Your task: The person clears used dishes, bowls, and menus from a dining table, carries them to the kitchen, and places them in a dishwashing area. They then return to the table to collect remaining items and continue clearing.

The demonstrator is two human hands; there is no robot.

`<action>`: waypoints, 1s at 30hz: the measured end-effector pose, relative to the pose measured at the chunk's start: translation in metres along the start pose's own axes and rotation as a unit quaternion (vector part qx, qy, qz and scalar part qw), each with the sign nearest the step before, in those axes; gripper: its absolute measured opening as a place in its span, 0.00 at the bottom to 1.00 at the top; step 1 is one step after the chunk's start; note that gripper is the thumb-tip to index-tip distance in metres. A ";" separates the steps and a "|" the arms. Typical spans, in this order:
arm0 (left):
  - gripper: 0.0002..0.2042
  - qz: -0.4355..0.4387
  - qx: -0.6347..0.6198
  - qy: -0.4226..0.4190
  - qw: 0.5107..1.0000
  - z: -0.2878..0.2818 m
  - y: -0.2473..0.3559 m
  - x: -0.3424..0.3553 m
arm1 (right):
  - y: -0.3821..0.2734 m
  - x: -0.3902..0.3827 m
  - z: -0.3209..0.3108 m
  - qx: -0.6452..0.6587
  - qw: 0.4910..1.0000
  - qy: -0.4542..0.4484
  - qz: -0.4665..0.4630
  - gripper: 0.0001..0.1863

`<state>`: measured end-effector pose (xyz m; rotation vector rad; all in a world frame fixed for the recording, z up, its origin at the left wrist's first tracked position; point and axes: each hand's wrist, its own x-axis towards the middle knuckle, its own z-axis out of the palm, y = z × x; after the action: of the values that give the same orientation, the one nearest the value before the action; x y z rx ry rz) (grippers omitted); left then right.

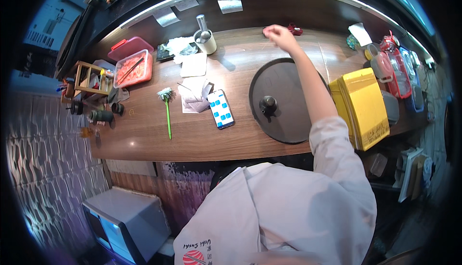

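Note:
My right arm stretches over a round dark tray (263,80) to the far side of the wooden counter. My right hand (280,37) is there with its fingers curled together. A small reddish bit shows at the fingertips, too small to name. Just right of the hand lies a dark red, shiny object (295,30) of unclear kind. On the tray stands a small black bottle or pot with a spout (268,105). Left of the tray lie a phone with a lit screen (221,110) and some white papers (194,96). My left hand is out of view.
A yellow box (360,106) stands right of the tray, with plastic containers (397,70) beyond it. Farther left are a green flower-topped pen (167,111), a utensil holder (206,42), a pink-filled tub (134,70) and a wooden caddy (91,78).

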<state>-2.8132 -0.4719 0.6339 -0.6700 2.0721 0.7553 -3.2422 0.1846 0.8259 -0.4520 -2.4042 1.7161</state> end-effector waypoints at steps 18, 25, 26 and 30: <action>0.18 -0.030 0.078 0.128 0.988 0.042 0.057 -0.053 | -0.004 0.029 0.090 0.195 0.954 0.149 -0.173 0.11; 0.17 0.240 0.023 0.368 0.898 -0.148 0.214 0.019 | -0.031 -0.151 0.112 0.190 0.964 -0.183 0.010 0.11; 0.15 0.275 -0.009 0.379 0.883 -0.161 0.243 0.033 | -0.033 -0.167 0.121 0.175 0.960 -0.217 0.024 0.11; 0.13 0.386 0.105 0.476 0.783 -0.180 0.331 0.089 | -0.041 -0.206 0.172 0.108 0.942 -0.307 0.083 0.08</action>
<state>-3.1764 -0.3917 0.7404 0.0325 3.4073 0.6276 -3.1052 -0.0495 0.8174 -0.0907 -2.5600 2.4660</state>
